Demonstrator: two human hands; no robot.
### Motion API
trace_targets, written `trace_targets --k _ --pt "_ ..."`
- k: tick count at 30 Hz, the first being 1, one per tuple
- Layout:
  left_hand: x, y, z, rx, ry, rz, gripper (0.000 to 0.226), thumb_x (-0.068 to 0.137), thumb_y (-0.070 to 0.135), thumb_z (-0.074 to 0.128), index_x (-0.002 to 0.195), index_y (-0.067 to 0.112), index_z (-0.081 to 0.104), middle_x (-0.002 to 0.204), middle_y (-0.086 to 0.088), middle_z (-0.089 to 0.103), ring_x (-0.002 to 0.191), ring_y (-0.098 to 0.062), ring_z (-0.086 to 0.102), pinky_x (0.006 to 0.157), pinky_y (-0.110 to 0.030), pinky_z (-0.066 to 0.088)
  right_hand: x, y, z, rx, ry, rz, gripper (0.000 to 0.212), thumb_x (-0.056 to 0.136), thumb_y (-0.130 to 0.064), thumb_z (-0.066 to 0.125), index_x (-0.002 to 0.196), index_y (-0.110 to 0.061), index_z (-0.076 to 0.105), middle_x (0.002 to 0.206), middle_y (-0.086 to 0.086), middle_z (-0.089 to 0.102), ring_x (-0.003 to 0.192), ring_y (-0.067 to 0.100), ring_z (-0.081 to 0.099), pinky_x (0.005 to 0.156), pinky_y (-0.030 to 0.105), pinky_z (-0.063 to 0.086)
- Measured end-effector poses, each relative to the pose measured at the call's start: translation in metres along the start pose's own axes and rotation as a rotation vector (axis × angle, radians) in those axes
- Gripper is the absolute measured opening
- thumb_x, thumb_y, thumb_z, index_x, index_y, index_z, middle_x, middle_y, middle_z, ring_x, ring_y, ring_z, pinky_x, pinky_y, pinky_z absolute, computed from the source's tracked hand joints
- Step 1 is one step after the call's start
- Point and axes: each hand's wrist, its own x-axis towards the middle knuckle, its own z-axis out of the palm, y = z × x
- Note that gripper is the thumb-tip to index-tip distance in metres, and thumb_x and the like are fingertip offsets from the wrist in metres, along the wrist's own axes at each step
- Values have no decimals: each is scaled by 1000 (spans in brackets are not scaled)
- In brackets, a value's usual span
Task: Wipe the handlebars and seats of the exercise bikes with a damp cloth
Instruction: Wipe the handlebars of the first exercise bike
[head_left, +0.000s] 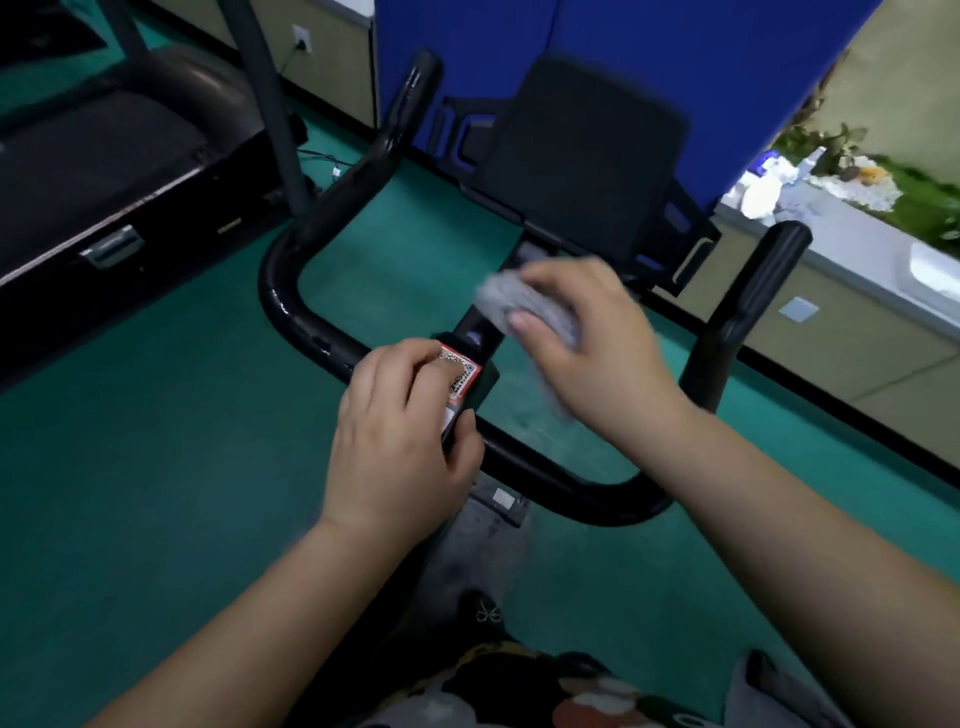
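A black exercise-bike handlebar (291, 306) loops in front of me, with upright grips at the far left and at the right (753, 291). My left hand (400, 441) grips the handlebar's centre, next to a red and white QR sticker (460, 376). My right hand (587, 343) holds a bunched grey cloth (498, 296) over the stem just below the dark console screen (582, 156). The cloth is blurred. The seat is not in view.
A black treadmill (104, 171) stands at the left on the green floor. A blue panel (623, 41) rises behind the bike. A white ledge with plants (883, 208) runs along the right. Cables and a wall socket (302, 39) lie at the back left.
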Motion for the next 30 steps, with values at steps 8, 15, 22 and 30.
trace_targets --k 8,15,22,30 --pt "2 8 3 81 0 -153 44 75 33 61 110 6 61 114 -11 56 104 -32 50 92 -43 42 0 19 24 -29 -198 -213 27 88 -30 53 108 -19 69 106 5 47 98 26 51 86 36 47" --pt "3 8 5 126 18 -181 45 73 37 59 106 6 61 111 -10 57 102 -32 49 89 -45 43 34 5 48 -57 -212 -211 21 88 -17 60 106 -16 72 109 8 46 104 27 44 89 35 43" --pt "3 9 7 133 23 -166 44 74 36 58 105 6 63 111 -11 58 102 -34 51 89 -44 43 -4 36 28 15 -163 -276 32 87 -16 55 117 -19 67 111 8 43 98 21 49 85 24 41" --pt "4 7 7 146 29 -153 44 73 36 58 105 6 61 109 -11 57 101 -34 50 88 -43 42 7 23 29 -263 -79 -218 32 89 -15 58 120 -19 62 122 8 48 89 30 56 69 31 45"
